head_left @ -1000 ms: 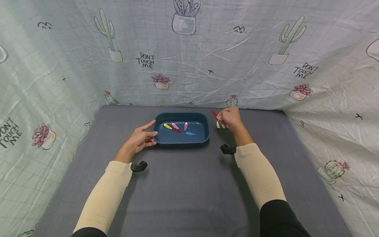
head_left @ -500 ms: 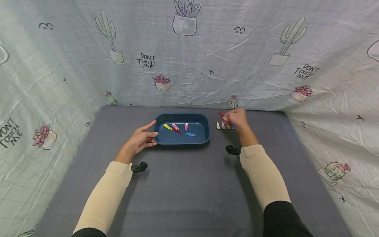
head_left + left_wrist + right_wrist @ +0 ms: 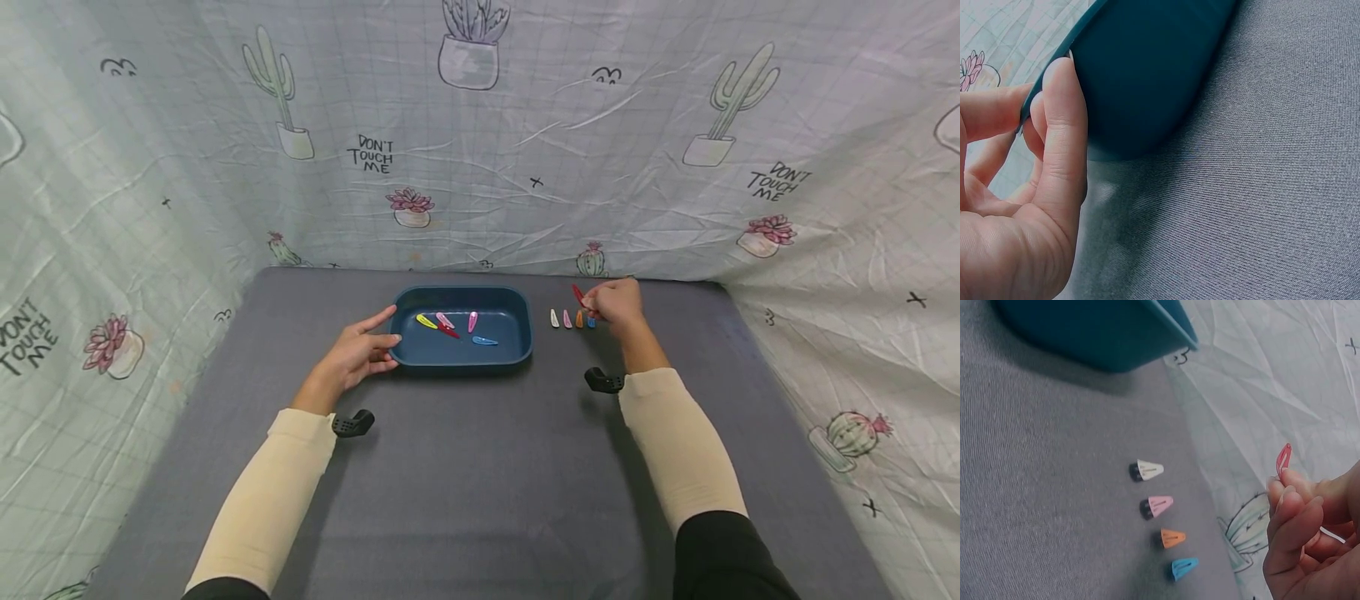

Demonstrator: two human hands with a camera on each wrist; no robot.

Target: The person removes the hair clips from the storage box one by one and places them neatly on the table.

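My left hand (image 3: 352, 354) grips the left end of a dark blue tray (image 3: 461, 367), thumb and fingers pinching its rim in the left wrist view. Between thumb and fingers of my right hand (image 3: 618, 307) is a red snap hair clip (image 3: 1283, 458), raised above the table to the right of the tray. Under and beside that hand lies a row of clips: white (image 3: 1150, 469), pink (image 3: 1160, 505), orange (image 3: 1173, 537) and blue (image 3: 1184, 567). Inside the tray are a yellow clip (image 3: 426, 321), a red clip (image 3: 448, 331), two pink clips (image 3: 472, 322) and a blue clip (image 3: 484, 341).
A grey cloth (image 3: 450, 467) covers the table. Behind and at both sides hangs a pale curtain (image 3: 487, 225) printed with cacti, close to the table's back edge. Black wrist cameras (image 3: 352, 423) jut inward from both forearms.
My right hand has moved right along the row with the red clip, uncovering the white, pink, orange and blue clips. The left hand and the tray have stayed in place.
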